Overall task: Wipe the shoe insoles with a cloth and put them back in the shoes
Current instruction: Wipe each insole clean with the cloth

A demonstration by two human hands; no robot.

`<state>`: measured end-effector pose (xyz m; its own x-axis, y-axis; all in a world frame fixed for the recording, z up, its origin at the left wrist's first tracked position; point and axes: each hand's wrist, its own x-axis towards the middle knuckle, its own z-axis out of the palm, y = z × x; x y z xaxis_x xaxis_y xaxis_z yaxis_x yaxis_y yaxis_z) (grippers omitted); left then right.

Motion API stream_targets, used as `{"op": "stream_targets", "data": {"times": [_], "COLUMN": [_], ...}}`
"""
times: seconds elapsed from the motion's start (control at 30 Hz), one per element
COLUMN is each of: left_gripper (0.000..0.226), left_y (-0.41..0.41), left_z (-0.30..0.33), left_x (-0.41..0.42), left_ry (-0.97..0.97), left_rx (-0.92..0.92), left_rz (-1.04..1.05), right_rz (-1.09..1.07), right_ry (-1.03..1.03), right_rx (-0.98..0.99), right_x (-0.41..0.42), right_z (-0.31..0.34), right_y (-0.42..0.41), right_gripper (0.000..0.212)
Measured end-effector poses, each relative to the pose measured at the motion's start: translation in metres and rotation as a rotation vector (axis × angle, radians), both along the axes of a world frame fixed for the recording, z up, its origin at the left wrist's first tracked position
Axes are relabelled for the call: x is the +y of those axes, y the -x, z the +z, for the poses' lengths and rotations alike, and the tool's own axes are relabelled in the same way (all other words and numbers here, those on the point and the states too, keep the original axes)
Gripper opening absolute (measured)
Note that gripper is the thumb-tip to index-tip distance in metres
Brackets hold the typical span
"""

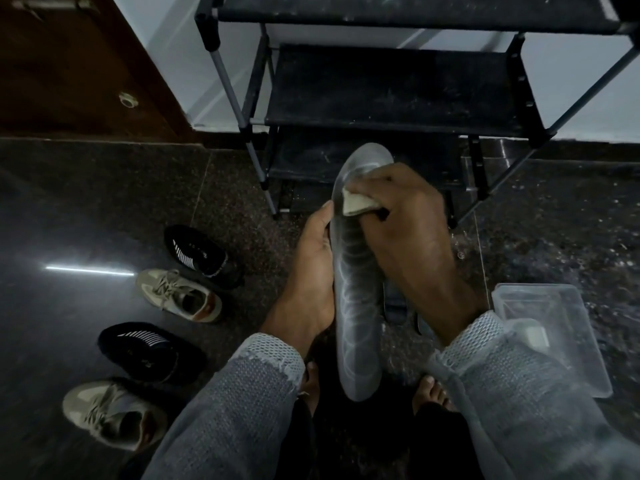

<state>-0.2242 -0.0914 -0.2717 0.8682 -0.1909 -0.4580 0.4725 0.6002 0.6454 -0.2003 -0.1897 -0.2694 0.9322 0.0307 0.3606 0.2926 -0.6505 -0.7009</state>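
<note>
Left hand [313, 251] grips insole [355, 289] edge, long axis running away from person; right hand [401, 216] pinches cloth [356, 201] near far end.

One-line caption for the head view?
Left hand holds a grey insole while right hand wipes it with a cloth; four shoes wait nearby.
</note>
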Motion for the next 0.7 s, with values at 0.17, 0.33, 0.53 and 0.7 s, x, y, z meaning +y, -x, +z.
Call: {"op": "stream_targets", "data": {"times": [0.17, 0.33, 0.53, 0.7], "left_gripper": [0.038, 0.048, 0.046, 0.044], "left_y": [0.000, 0.001, 0.001, 0.001], "left_z": [-0.004, -0.007, -0.006, -0.005], "left_x": [0.002, -0.001, -0.001, -0.002], "left_ry": [0.033, 0.051, 0.114, 0.033], "left_rx": [0.041, 0.080, 0.059, 0.018], "left_rz": [-0.021, -0.108, -0.080, -0.156], "right_rz": [-0.046, -0.163, 0.019, -0.159], "right_ry": [0.038, -0.017, 0.077, 0.032], "right_rx": [-0.020, 0.027, -0.017, 0.025], "right_x": [-0.009, -0.025, -0.008, -0.032], "right_z": [-0.001, 0.000, 0.002, 0.000], "right_y": [-0.006, -0.014, -0.007, -0.017], "right_gripper": [0.017, 0.019, 0.024, 0.017]}}
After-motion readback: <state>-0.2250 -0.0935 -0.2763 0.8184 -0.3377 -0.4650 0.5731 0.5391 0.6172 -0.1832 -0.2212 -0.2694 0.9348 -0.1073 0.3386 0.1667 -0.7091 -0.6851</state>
